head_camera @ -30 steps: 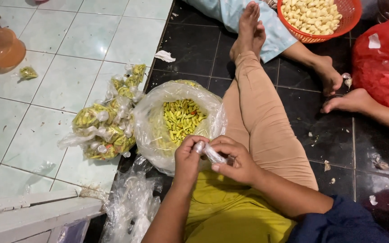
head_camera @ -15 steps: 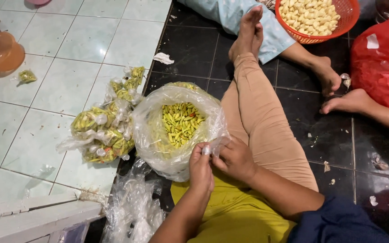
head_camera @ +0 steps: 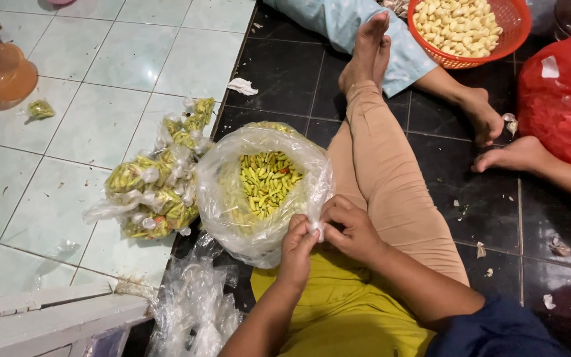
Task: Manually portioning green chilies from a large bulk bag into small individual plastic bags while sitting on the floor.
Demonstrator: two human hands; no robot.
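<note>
Head view, frame centre: left hand [head_camera: 297,243] and right hand [head_camera: 346,225] are both pinching a small clear plastic piece [head_camera: 316,229] beside the open chili bag [head_camera: 264,188], apparently for tying.

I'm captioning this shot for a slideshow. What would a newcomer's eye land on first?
The big clear bag of yellow-green chillies at centre, with the left hand and right hand pinching a small plastic bag just below it. Then the red basket of peeled garlic, top right.

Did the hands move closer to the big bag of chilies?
Yes. Both the left hand and right hand shifted up the picture to the big bag, now touching its rim.
</note>
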